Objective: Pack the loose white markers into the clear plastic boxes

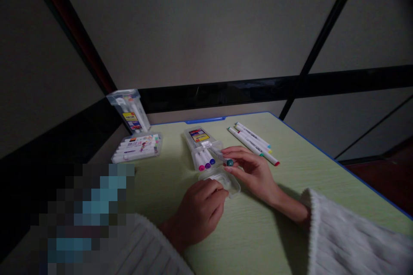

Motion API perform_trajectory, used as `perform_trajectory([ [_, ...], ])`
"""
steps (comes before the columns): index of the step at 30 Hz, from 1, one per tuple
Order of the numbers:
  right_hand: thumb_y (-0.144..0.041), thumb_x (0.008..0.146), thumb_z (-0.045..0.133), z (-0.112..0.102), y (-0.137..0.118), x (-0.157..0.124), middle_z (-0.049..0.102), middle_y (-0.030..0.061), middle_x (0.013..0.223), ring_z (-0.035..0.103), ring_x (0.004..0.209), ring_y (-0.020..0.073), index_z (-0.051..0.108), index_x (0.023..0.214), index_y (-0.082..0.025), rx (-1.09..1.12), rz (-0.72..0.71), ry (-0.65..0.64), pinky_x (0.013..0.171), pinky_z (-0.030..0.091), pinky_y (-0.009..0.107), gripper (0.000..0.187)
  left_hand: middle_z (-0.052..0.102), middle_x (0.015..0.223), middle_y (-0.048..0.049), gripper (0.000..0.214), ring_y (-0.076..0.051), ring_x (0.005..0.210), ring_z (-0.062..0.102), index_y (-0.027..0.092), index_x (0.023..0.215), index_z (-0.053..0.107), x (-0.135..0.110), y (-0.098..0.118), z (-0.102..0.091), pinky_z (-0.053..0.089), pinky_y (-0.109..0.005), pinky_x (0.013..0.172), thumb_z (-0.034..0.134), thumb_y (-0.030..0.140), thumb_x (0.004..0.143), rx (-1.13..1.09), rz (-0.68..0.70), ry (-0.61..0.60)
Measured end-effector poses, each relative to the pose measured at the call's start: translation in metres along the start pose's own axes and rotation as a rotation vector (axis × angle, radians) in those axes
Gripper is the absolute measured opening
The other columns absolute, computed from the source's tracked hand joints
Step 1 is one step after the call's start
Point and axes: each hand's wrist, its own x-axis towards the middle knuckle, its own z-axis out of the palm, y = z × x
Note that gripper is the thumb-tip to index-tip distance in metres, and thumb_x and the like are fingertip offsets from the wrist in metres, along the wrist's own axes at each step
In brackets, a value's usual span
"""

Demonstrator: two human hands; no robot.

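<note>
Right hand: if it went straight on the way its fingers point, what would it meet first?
Probably the open plastic case, near its blue-capped marker; how much depth separates them is hard to tell.

A pale-green, blue-edged table point(318, 165) is bearing an open clear-plastic marker case point(200, 134), two clear marker boxes point(138, 148) and white colour-tipped markers point(253, 134).

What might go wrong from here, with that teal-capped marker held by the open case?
The teal-capped marker slants in the right hand at the mouth of the open case, so it may catch on the rim or the blue-capped marker.
The left hand is at the clear lid; a tug there might shift the case.
The loose markers lie close beyond the right hand, which could knock them rolling.
</note>
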Motion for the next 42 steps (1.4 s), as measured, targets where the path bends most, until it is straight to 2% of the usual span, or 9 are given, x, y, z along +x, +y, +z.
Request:
perform_trajectory([
  [6,-0.015,0.068,0.069,0.0,0.005,0.0,0.053,0.005,0.095,0.054,0.083,0.0146,0.069,0.087,-0.026,-0.016,0.047,0.014,0.06,0.049,0.023,0.022,0.058,0.071,-0.0032,0.018,-0.012,0.063,0.051,0.014,0.077,0.06,0.0,0.0,0.0,0.043,-0.024,0.058,0.044,0.007,0.081,0.007,0.001,-0.009],
  [16,-0.013,0.07,0.066,0.0,0.009,-0.001,0.047,0.0036,0.098,0.052,0.08,0.0124,0.069,0.091,-0.03,-0.029,0.124,-0.037,0.064,0.051,0.024,0.027,0.058,0.071,-0.0038,0.018,-0.013,0.064,0.051,0.013,0.077,0.06,0.001,0.0,0.0,0.044,-0.024,0.058,0.043,0.007,0.081,0.012,0.019,0.005],
  [27,-0.019,0.07,0.066,0.001,0.013,-0.002,0.042,0.0027,0.095,0.05,0.069,0.01,0.069,0.089,-0.027,-0.036,0.174,-0.053,0.066,0.052,0.028,0.021,0.058,0.071,-0.0035,0.018,-0.013,0.063,0.052,0.014,0.077,0.06,0.0,-0.001,0.002,0.043,-0.024,0.059,0.044,0.008,0.081,0.012,0.014,-0.027],
  [37,-0.011,0.067,0.061,0.001,0.009,-0.002,0.041,0.0023,0.093,0.048,0.06,0.0082,0.068,0.088,-0.024,-0.065,0.162,-0.095,0.057,0.048,0.027,0.026,0.058,0.071,-0.0035,0.017,-0.013,0.065,0.051,0.014,0.078,0.06,-0.001,-0.002,0.002,0.043,-0.025,0.06,0.044,0.008,0.081,-0.003,0.016,-0.054],
  [42,-0.004,0.064,0.047,-0.001,-0.001,0.0,0.039,-0.0003,0.077,0.044,0.063,0.0115,0.065,0.088,-0.021,-0.147,0.081,-0.072,0.055,0.038,0.026,0.034,0.058,0.071,-0.0034,0.018,-0.013,0.065,0.052,0.015,0.076,0.059,-0.001,-0.001,0.001,0.044,-0.025,0.06,0.043,0.007,0.081,0.001,0.003,-0.059],
])
